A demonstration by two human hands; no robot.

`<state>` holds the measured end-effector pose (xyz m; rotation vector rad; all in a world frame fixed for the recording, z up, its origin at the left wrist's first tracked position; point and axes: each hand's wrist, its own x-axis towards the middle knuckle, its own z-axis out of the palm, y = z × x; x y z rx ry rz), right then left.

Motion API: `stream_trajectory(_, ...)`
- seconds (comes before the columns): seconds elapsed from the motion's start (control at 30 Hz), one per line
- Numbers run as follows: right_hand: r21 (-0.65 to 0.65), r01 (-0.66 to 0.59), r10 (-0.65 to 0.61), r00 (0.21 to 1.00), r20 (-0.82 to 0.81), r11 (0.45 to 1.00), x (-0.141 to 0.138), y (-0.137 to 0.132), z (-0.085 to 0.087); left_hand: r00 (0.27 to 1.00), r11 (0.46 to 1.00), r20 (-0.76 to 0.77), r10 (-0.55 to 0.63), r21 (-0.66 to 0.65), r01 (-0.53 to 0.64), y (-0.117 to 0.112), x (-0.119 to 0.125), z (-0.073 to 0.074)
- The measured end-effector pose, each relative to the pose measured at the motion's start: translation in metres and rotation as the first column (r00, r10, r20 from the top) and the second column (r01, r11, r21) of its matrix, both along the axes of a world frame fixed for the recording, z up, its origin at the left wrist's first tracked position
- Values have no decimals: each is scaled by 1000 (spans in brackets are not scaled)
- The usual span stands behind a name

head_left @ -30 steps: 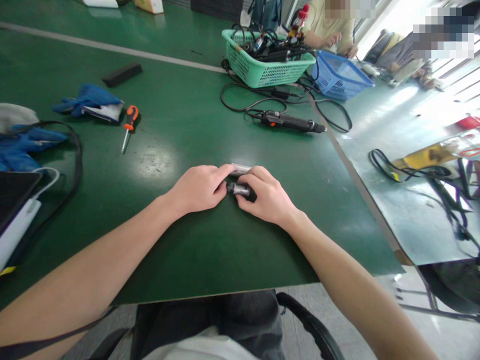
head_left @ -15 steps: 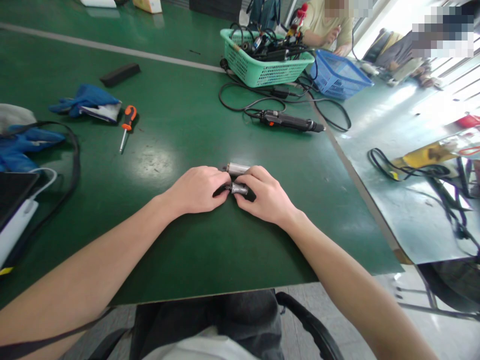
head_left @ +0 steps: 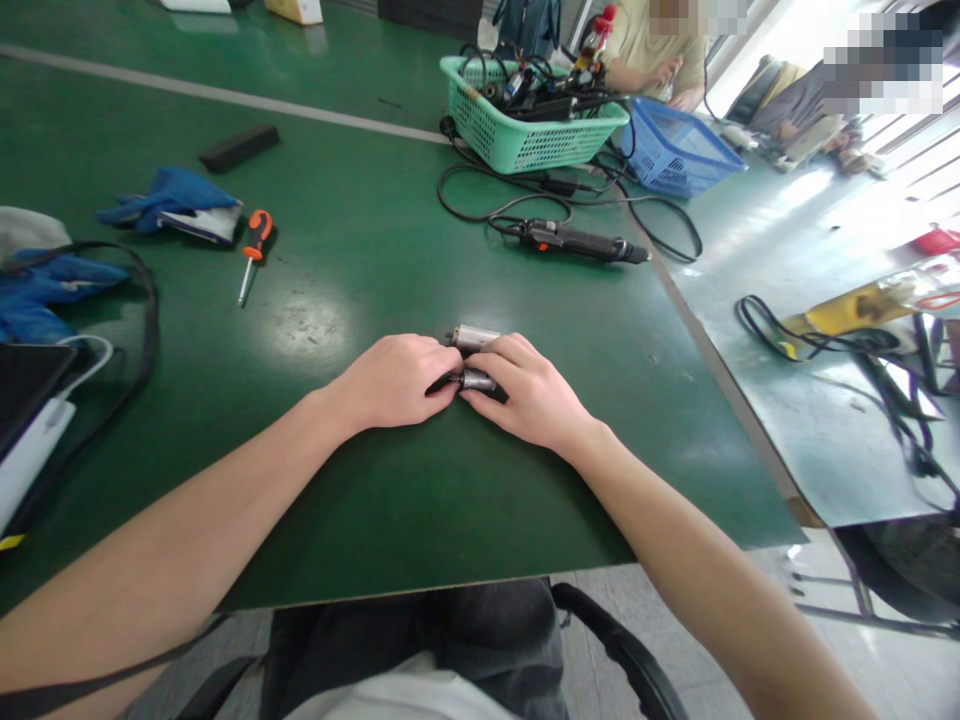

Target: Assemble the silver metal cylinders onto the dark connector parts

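Note:
Two small silver metal cylinders lie close together between my hands over the green table (head_left: 420, 510). The nearer metal cylinder (head_left: 477, 379) is gripped between the thumb and fingers of my right hand (head_left: 534, 390). Just beyond it, the farther metal cylinder (head_left: 474, 338) has a thin dark end pointing left, and the right fingers hide its other end. My left hand (head_left: 394, 380) is closed at the left end of the nearer cylinder. Its fingertips hide what they pinch; a dark gap shows between thumb and fingers.
A black electric screwdriver (head_left: 585, 242) with a coiled cable lies beyond my hands. Behind it stand a green basket (head_left: 540, 150) of cables and a blue basket (head_left: 679, 160). To the left are an orange-black screwdriver (head_left: 255, 245), blue gloves (head_left: 176, 200) and a black bar (head_left: 240, 148).
My right thumb and fingers have shifted slightly left along the nearer cylinder. The left hand has hardly moved.

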<state>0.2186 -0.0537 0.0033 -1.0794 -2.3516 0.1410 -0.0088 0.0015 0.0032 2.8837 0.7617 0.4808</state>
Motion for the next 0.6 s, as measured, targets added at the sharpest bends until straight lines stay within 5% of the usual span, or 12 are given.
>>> stream_trajectory(0.6,-24,20,-20,1000,-5,1000,0,0,0,999,999,-7,34,-16,-34,-1,2,1)
